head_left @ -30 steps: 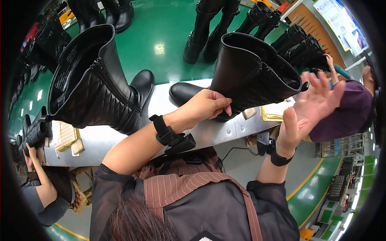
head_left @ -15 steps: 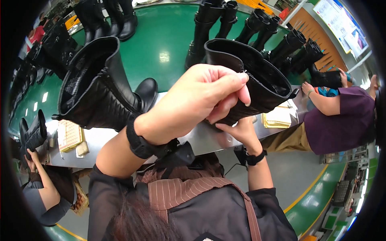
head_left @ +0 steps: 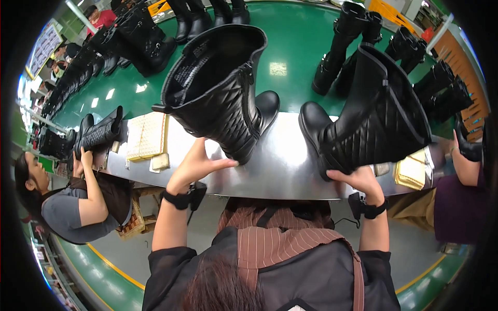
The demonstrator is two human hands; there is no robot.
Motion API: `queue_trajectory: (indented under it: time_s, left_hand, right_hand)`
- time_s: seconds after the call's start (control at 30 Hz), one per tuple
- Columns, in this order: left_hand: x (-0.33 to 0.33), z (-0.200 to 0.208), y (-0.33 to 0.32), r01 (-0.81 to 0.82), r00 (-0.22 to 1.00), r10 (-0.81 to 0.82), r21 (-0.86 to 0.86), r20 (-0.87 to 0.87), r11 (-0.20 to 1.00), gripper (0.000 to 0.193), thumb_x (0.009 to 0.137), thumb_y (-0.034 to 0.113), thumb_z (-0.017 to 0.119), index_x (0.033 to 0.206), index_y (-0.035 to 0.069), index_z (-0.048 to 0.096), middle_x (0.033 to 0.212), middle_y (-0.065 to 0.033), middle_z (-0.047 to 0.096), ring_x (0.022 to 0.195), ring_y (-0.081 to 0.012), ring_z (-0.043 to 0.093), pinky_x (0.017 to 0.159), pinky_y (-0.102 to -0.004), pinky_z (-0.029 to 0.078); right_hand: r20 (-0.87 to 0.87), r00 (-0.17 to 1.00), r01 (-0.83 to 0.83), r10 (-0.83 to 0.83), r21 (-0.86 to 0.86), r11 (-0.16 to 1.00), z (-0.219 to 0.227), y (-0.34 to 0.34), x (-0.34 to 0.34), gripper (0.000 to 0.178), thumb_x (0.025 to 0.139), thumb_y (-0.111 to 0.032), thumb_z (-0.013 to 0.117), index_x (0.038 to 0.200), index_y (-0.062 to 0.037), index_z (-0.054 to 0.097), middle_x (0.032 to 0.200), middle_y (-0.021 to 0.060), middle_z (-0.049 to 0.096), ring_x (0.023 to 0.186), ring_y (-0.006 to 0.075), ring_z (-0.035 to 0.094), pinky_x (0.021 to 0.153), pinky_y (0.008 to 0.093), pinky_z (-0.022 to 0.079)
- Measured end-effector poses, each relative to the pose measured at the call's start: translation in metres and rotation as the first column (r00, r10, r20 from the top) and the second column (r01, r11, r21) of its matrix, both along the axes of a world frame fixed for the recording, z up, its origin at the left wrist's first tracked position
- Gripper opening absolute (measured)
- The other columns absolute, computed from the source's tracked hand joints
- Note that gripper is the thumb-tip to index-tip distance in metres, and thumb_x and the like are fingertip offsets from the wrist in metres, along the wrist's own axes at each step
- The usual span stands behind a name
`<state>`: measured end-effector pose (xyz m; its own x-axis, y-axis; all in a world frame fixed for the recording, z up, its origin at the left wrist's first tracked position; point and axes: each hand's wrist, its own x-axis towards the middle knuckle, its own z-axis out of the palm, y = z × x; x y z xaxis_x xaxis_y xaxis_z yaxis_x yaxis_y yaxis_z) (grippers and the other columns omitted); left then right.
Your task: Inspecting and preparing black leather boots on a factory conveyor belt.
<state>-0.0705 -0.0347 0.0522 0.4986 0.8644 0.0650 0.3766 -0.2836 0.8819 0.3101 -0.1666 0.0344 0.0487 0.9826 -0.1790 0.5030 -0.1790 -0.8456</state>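
Note:
A pair of tall black boots with quilted shafts stands on the metal worktop, open tops toward me. At the left boot [head_left: 218,98], my left hand [head_left: 199,166] curls round the lower back, its thumb along the heel and its other fingers mostly hidden behind the shaft. The right boot [head_left: 373,119] leans a little to the right, with a zip running down its side. My right hand [head_left: 360,181] holds it low at the heel; the thumb shows and the fingers are largely covered by the boot.
Stacks of yellowish paper [head_left: 148,136] lie left and right on the metal worktop [head_left: 280,176]. Several black boots [head_left: 340,49] stand on the green table [head_left: 290,67] beyond. A co-worker [head_left: 85,202] at the left handles another boot [head_left: 101,129]; a purple-clad person [head_left: 459,207] is at the right.
My left hand has left the zip top of the right boot and dropped to the left boot's heel. My right hand stays low on its boot. The view has shifted left.

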Motion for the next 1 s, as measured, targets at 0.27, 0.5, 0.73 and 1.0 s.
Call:
queue_trajectory:
  time_s: [0.27, 0.5, 0.73, 1.0]
  left_hand:
    - [0.066, -0.026, -0.001, 0.032, 0.904, 0.166, -0.449, 0.394, 0.893, 0.047, 0.084, 0.004, 0.070, 0.127, -0.001, 0.053, 0.123, -0.0089, 0.060, 0.109, -0.0170, 0.059, 0.095, -0.0307, 0.048]
    - [0.103, -0.002, -0.027, 0.365, 0.558, 0.328, -0.581, 0.762, 0.728, 0.035, 0.094, 0.012, 0.058, 0.126, 0.000, 0.054, 0.122, -0.0121, 0.061, 0.111, -0.0225, 0.061, 0.097, -0.0371, 0.051]
    - [0.111, -0.003, -0.034, 0.438, 0.529, 0.313, -0.570, 0.789, 0.695, 0.036, 0.095, 0.017, 0.055, 0.126, -0.001, 0.055, 0.122, -0.0120, 0.062, 0.113, -0.0218, 0.060, 0.100, -0.0380, 0.047]
    - [0.106, -0.010, -0.034, 0.510, 0.546, 0.287, -0.584, 0.787, 0.632, 0.041, 0.091, 0.011, 0.057, 0.130, -0.003, 0.051, 0.128, -0.0129, 0.058, 0.118, -0.0252, 0.057, 0.105, -0.0414, 0.042]
  right_hand:
    - [-0.860, 0.470, 0.270, -0.199, -0.075, 0.960, -0.024, 0.008, -0.057, 0.048, 0.082, -0.009, 0.071, 0.127, 0.0004, 0.056, 0.120, 0.0071, 0.062, 0.112, 0.0183, 0.057, 0.100, 0.0333, 0.045]
    - [-0.942, 0.334, 0.255, 0.019, 0.110, 0.961, -0.016, 0.002, -0.060, 0.048, 0.091, -0.028, 0.053, 0.127, 0.0038, 0.055, 0.125, 0.0136, 0.061, 0.117, 0.0245, 0.058, 0.103, 0.0392, 0.043]
    - [-0.953, 0.302, 0.291, 0.027, 0.119, 0.949, -0.007, -0.005, -0.058, 0.056, 0.086, -0.029, 0.055, 0.130, 0.0058, 0.052, 0.130, 0.0155, 0.058, 0.121, 0.0267, 0.055, 0.106, 0.0402, 0.040]
    - [-0.968, 0.221, 0.225, 0.117, 0.167, 0.960, -0.017, -0.006, -0.050, 0.044, 0.082, -0.004, 0.058, 0.125, 0.0061, 0.056, 0.125, 0.0145, 0.061, 0.119, 0.0260, 0.056, 0.106, 0.0390, 0.041]
